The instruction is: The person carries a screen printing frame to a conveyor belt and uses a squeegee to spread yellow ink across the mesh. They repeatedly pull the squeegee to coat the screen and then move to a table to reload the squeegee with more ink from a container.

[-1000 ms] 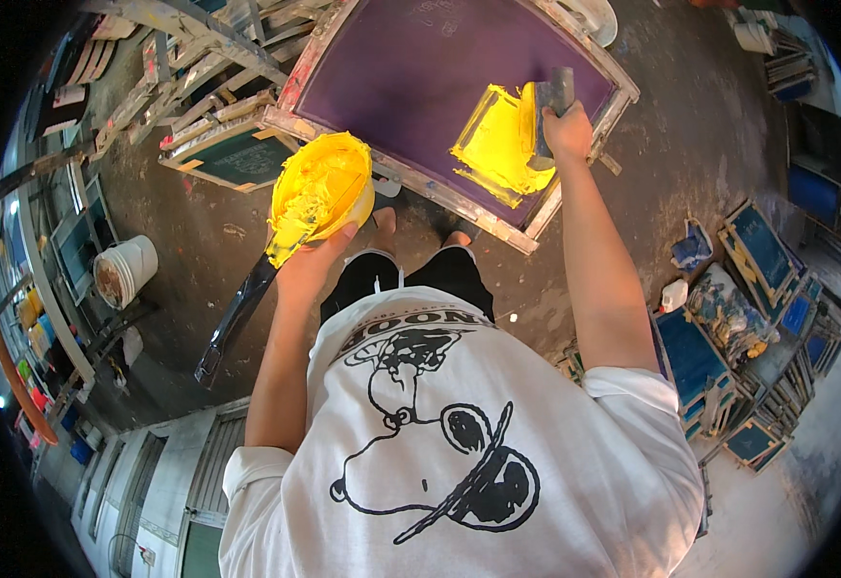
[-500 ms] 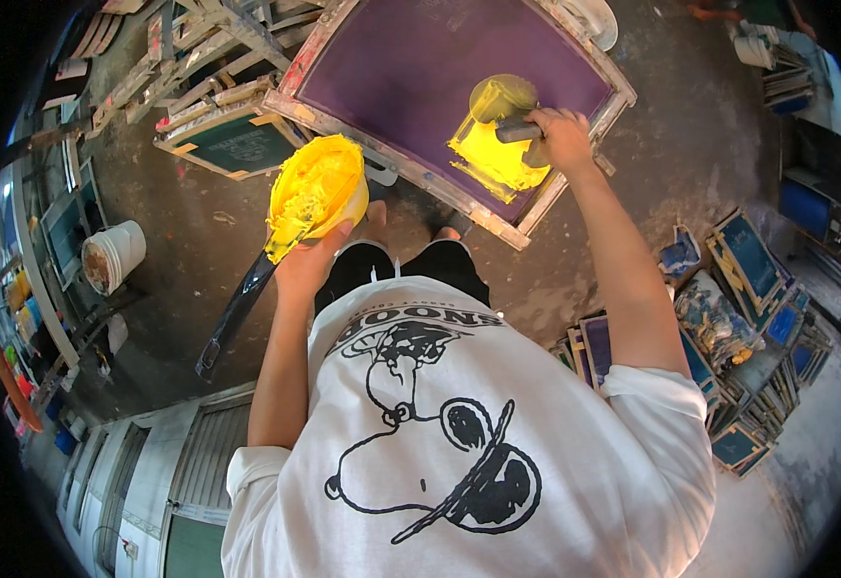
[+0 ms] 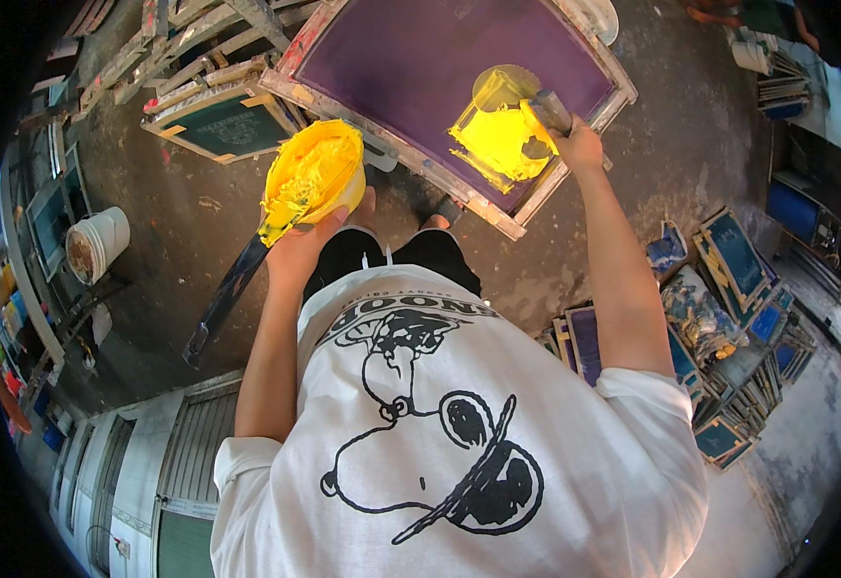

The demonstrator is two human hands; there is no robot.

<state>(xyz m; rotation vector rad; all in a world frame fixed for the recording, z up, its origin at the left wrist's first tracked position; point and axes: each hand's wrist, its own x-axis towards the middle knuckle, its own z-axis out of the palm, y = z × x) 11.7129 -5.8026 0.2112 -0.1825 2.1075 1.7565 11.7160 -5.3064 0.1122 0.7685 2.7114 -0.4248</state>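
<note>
My left hand [image 3: 307, 246] is wrapped round the lower side of a tub [image 3: 354, 183] filled with thick yellow ink [image 3: 310, 166]. A black spatula or stick [image 3: 226, 297], its upper end smeared yellow, slants out over the tub's near rim. My right hand [image 3: 582, 147] grips the dark handle of a squeegee [image 3: 554, 113], whose yellow-coated edge is tilted up near the right side of a purple printing screen [image 3: 391, 63]. Under and beside the squeegee, a patch of bright yellow ink [image 3: 492, 140] lies on the mesh. A translucent yellow round shape [image 3: 505, 87] shows at its far end.
The screen's worn wooden frame [image 3: 396, 144] stands before my feet. Stacked wooden frames [image 3: 199, 58] and a green screen [image 3: 223, 132] lie to the left, with a white bucket [image 3: 101, 243]. More screens [image 3: 733, 255] and a plastic-wrapped bundle [image 3: 699, 313] are at the right.
My right hand has shifted slightly right and turned the squeegee, so its yellow-coated edge now shows. My left hand still holds the tub, and the view has shifted a little.
</note>
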